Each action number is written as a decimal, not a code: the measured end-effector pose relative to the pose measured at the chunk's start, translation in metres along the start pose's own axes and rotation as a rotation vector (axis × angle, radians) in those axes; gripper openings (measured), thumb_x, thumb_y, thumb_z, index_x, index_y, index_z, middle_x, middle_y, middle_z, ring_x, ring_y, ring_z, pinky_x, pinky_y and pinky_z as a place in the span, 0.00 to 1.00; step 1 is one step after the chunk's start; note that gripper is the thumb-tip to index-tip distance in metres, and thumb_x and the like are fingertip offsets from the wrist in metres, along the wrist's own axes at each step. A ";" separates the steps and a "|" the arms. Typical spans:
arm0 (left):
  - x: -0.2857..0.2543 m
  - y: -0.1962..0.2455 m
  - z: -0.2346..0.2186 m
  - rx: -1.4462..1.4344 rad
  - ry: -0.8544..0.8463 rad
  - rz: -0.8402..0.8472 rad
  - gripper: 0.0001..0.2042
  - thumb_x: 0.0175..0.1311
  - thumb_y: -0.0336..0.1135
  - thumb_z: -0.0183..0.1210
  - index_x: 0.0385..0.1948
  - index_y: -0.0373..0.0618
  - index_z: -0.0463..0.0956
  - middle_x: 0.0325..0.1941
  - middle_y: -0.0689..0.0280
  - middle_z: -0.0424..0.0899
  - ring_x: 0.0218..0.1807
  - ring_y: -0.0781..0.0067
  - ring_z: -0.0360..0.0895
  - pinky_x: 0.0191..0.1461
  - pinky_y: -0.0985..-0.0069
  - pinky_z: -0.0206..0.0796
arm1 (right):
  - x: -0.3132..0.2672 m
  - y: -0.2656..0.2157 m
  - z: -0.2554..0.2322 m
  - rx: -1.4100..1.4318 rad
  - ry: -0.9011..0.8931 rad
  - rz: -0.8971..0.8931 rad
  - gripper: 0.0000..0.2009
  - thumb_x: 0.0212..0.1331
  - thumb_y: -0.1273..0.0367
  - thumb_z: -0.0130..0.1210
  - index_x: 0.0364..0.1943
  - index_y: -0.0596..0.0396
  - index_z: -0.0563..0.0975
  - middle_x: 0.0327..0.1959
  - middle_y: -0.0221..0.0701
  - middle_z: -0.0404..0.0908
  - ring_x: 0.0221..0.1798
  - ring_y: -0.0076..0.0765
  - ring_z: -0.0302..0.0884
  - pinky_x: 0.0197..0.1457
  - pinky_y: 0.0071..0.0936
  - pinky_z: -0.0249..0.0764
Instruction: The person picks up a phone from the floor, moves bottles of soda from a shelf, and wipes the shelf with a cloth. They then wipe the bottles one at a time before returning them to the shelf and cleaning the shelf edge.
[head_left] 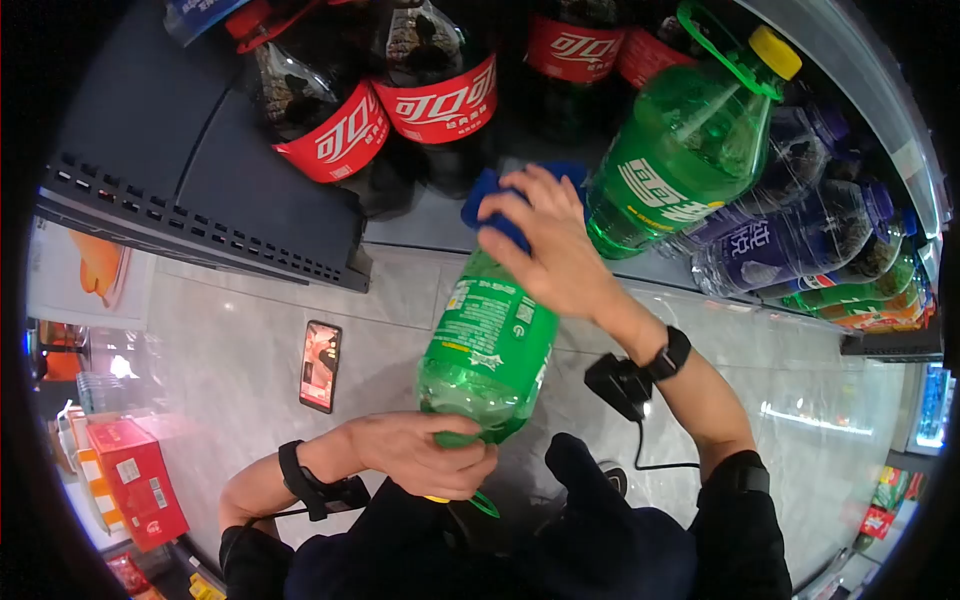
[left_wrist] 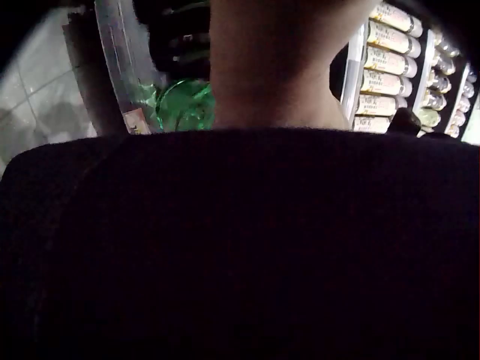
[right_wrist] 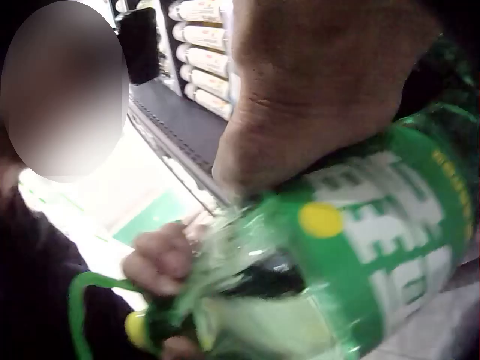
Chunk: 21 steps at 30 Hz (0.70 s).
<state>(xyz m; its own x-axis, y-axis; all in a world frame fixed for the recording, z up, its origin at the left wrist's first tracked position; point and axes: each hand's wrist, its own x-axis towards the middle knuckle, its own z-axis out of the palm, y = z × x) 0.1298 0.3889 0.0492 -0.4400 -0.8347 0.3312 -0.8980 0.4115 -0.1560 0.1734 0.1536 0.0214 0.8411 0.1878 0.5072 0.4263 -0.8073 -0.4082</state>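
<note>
A large green soda bottle [head_left: 490, 345] lies tilted across the front of the body, its yellow cap end toward me and its base toward the shelf. My left hand [head_left: 425, 455] grips it around the neck, by the green carry loop [head_left: 485, 504]. At the base end, my right hand [head_left: 545, 235] holds a blue cloth [head_left: 487, 205] against the bottle. The right wrist view shows the bottle's green label [right_wrist: 390, 232] close up, with the left fingers [right_wrist: 161, 259] around the neck. Dark clothing fills most of the left wrist view, hiding the left fingers there.
Cola bottles [head_left: 437, 95] stand on the shelf ahead, beside another green bottle [head_left: 685, 150] and several purple-labelled water bottles [head_left: 790, 240]. A phone [head_left: 320, 365] lies on the tiled floor at the left. Further left is a red box [head_left: 137, 485].
</note>
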 end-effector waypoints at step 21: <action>0.031 -0.023 -0.092 -0.524 0.621 -0.717 0.15 0.50 0.43 0.63 0.20 0.46 0.66 0.33 0.60 0.81 0.45 0.58 0.77 0.61 0.39 0.44 | 0.057 0.024 -0.012 0.608 -0.725 0.540 0.27 0.44 0.53 0.52 0.44 0.59 0.74 0.46 0.35 0.74 0.48 0.32 0.69 0.52 0.26 0.64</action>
<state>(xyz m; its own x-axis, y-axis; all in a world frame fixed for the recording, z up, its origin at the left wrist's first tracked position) 0.1371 0.3870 0.1490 0.3987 -0.6724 0.6236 -0.7658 0.1300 0.6298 0.2278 0.1383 0.0500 0.8781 0.3380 -0.3387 -0.1327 -0.5081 -0.8510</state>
